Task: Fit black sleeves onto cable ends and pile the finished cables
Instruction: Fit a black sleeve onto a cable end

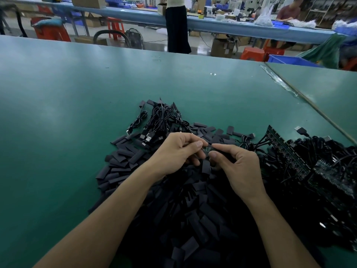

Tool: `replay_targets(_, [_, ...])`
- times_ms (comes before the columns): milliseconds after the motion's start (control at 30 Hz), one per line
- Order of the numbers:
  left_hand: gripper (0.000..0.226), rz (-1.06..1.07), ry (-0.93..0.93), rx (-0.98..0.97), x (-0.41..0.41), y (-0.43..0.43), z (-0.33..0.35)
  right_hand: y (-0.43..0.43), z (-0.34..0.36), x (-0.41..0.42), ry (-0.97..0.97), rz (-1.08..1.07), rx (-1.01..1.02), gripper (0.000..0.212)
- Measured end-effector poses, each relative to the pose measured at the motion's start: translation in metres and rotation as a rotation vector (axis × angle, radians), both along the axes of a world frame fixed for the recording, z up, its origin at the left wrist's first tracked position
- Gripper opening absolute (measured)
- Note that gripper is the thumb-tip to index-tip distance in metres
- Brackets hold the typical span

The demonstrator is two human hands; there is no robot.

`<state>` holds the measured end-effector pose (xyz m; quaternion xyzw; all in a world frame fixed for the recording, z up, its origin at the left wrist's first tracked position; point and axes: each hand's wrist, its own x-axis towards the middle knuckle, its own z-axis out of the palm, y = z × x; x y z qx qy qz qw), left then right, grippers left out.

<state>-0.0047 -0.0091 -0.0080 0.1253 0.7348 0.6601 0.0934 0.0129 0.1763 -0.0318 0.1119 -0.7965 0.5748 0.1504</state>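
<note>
Left hand (174, 151) pinches small circuit board (206, 149); right hand (234, 161) pinches black sleeve (222, 152) at board's end, above loose sleeve heap (173, 206).

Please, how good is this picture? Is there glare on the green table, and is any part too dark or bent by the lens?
Head view: pale glare lies on the green table at the left; the far blue bench bows from wide-angle distortion and looks slightly blurred; the heap of black sleeves is too dark for detail; the left hand and right hand are sharp.
</note>
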Motion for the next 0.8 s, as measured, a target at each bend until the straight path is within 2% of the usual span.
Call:
replay_targets(200, [0.017,-0.014,0.017,-0.007,0.0,0.001,-0.001,0.002,0.0,0.001,-0.017,0.012,0.037,0.021])
replay_targets(500, [0.011,-0.04,0.065,0.028,-0.001,0.002,-0.003,0.002,-0.001,0.0,-0.028,0.043,-0.045,0.023])
replay_targets(600, [0.004,-0.058,0.091,-0.035,-0.001,0.002,-0.005,0.001,0.001,0.002,-0.027,0.107,-0.024,0.028])
replay_targets(667, [0.008,-0.019,0.11,-0.086,-0.001,0.003,-0.007,0.0,0.002,0.002,-0.013,0.104,-0.029,0.025])
replay_targets(800, [0.015,0.144,0.334,-0.35,-0.003,-0.001,-0.011,0.001,0.001,0.002,0.012,0.033,-0.021,0.018])
